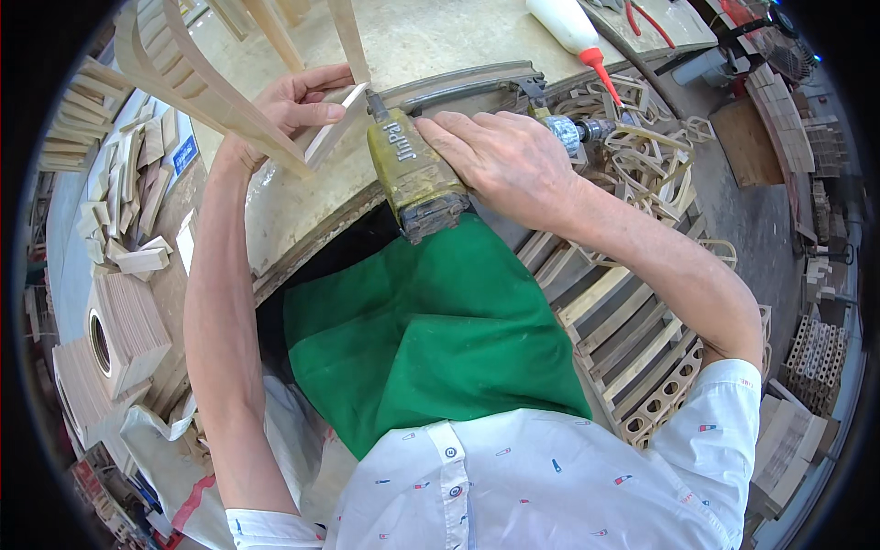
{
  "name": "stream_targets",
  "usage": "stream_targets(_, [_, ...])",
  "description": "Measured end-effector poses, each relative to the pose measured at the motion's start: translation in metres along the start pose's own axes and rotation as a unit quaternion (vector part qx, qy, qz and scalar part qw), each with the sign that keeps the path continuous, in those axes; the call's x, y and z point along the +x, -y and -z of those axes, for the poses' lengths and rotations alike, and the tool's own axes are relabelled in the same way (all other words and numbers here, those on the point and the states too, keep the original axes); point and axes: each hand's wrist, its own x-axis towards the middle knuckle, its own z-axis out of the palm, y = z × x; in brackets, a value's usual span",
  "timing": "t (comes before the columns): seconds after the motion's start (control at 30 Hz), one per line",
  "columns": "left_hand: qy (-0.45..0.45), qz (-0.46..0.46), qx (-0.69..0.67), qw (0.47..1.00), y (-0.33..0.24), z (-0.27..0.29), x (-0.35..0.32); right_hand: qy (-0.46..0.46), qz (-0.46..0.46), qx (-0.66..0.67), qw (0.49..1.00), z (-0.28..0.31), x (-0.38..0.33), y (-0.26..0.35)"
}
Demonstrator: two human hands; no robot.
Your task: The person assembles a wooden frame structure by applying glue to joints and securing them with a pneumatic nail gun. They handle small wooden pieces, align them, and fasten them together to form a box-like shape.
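My right hand (509, 165) is wrapped around the handle of a worn yellow-green nail gun (399, 165), whose body lies above my green apron (431, 321). Its narrow nose meets, or nearly meets, the end of a pale wooden strip (323, 137). My left hand (302, 103) pinches that strip between thumb and fingers, beside an upright slat (347, 37). A curved wooden frame (197, 87) stands in front of my left wrist and partly covers it. From the nail gun's handle end, a metal and blue air fitting (566, 136) sticks out to the right.
A white glue bottle (564, 26) with a red nozzle lies at the worktable's (440, 37) far right, near red-handled pliers (646, 23). Loose wood offcuts (137, 179) are heaped at left. Thin wooden loops (655, 174) and slatted frames (632, 339) crowd my right side.
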Motion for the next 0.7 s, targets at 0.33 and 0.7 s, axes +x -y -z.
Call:
stream_targets(0.33, [0.009, -0.004, -0.011, 1.000, -0.0001, 0.0028, 0.0017, 0.017, 0.001, -0.021, 1.000, -0.0018, -0.0006, 0.0027])
stream_targets(0.7, [0.007, 0.003, 0.014, 1.000, -0.0017, 0.0030, 0.0022, 0.051, 0.001, -0.024, 0.998, -0.0021, -0.0010, 0.0061])
